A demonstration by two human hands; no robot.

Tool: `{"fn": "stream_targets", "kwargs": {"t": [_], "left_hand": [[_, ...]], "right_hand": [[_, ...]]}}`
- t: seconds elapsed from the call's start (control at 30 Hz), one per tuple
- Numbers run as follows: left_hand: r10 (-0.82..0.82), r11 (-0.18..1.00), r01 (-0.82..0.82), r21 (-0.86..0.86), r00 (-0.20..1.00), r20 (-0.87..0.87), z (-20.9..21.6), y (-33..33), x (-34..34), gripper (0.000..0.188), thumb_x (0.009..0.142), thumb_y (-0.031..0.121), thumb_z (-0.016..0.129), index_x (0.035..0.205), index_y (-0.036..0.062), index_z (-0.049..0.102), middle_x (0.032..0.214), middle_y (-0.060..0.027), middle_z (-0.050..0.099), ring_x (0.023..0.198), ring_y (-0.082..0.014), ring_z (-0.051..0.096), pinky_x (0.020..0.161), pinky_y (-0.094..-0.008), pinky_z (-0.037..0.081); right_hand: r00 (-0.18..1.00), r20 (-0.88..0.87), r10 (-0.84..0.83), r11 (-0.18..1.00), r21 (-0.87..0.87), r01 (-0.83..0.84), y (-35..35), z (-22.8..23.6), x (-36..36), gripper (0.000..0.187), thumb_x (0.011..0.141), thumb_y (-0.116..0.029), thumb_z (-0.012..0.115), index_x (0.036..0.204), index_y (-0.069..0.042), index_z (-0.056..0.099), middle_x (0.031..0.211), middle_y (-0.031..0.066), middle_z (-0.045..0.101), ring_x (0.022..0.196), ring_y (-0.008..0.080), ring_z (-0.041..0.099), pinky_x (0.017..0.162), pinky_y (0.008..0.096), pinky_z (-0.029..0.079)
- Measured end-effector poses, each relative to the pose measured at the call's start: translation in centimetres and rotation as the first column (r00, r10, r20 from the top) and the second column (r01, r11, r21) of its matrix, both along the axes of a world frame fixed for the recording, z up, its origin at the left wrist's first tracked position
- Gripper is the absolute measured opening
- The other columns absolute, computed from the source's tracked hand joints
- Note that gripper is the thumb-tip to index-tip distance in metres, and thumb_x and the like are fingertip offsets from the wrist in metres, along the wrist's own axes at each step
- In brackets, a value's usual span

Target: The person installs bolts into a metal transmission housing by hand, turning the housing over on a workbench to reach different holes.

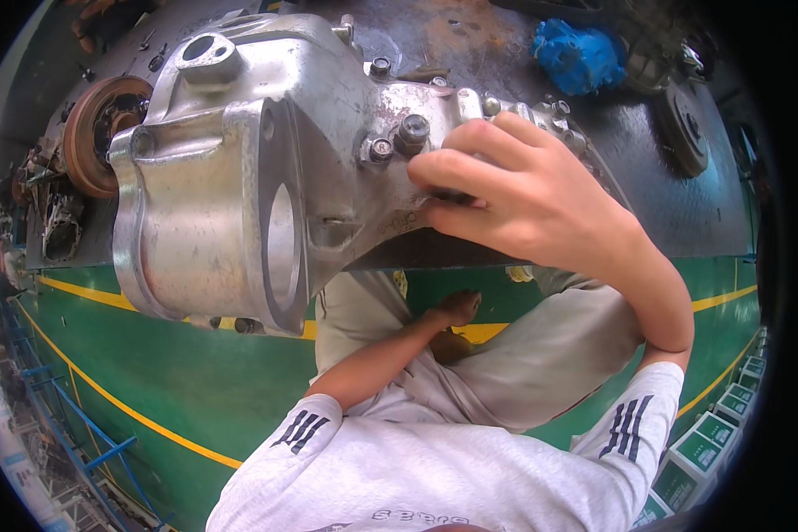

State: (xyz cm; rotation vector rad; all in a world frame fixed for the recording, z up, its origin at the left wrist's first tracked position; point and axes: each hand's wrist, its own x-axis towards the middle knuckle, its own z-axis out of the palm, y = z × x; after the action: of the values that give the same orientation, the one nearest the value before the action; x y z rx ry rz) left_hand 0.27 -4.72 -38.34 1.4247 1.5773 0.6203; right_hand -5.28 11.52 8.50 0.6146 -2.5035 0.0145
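Note:
A large silvery metal gearbox housing [195, 204] rests at the bench's near edge, its bell-shaped end to the left with a round opening. Bolts [379, 149] and a thicker dark-topped fitting [412, 133] stand up from its top. My right hand [514, 191] reaches over the housing's narrower right part with fingers bent and closed, against the metal just right of that fitting. Something dark shows between thumb and forefinger, too hidden to name. Down by my lap, below the bench edge, my left hand [459, 309] is curled closed; whatever it may hold is hidden.
On the dark metal bench [629, 151] lie a blue wrapped part [578, 57], a round disc-like part [685, 133] and, at left, a rusty brown drum [97, 133]. A blue rail [106, 452] runs at lower left. White-and-green boxes [696, 452] line the lower right.

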Motion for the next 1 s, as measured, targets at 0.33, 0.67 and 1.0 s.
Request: {"fn": "stream_targets", "kwargs": {"t": [0.33, 0.67, 1.0], "left_hand": [[-0.076, 0.990, 0.065, -0.127, 0.994, -0.083, 7.3, 0.5, -1.0, 0.026, 0.110, 0.025, 0.053, 0.121, 0.0053, 0.066, 0.119, -0.0266, 0.071, 0.111, -0.0455, 0.069, 0.094, -0.0561, 0.055], [0.451, 0.835, -0.510, 0.206, 0.849, 0.276, 24.4, -10.4, -7.0, 0.028, 0.108, 0.005, 0.058, 0.134, 0.0055, 0.068, 0.124, -0.0180, 0.074, 0.112, -0.0344, 0.074, 0.097, -0.0402, 0.057], [0.603, 0.777, -0.626, 0.066, 0.771, 0.205, 23.9, -13.6, -5.2, 0.026, 0.108, 0.006, 0.060, 0.134, 0.0037, 0.066, 0.123, -0.0159, 0.073, 0.113, -0.0314, 0.073, 0.095, -0.0399, 0.057]], "right_hand": [[0.999, -0.045, -0.003, 0.999, 0.038, 0.005, 0.5, -0.4, 0.0, 0.026, 0.063, -0.016, 0.077, 0.089, -0.012, 0.075, 0.122, 0.0035, 0.067, 0.111, 0.0241, 0.065, 0.089, 0.0374, 0.055], [0.999, -0.040, 0.018, 0.999, 0.049, -0.016, 0.4, 0.0, -0.1, 0.023, 0.069, -0.018, 0.077, 0.091, -0.010, 0.076, 0.128, 0.0056, 0.065, 0.116, 0.0273, 0.063, 0.094, 0.0395, 0.054], [0.999, 0.015, -0.045, 0.994, 0.096, 0.043, -0.3, 0.6, 0.3, 0.017, 0.074, -0.018, 0.076, 0.089, -0.012, 0.079, 0.129, 0.0025, 0.063, 0.118, 0.0228, 0.061, 0.092, 0.0364, 0.052]]}}
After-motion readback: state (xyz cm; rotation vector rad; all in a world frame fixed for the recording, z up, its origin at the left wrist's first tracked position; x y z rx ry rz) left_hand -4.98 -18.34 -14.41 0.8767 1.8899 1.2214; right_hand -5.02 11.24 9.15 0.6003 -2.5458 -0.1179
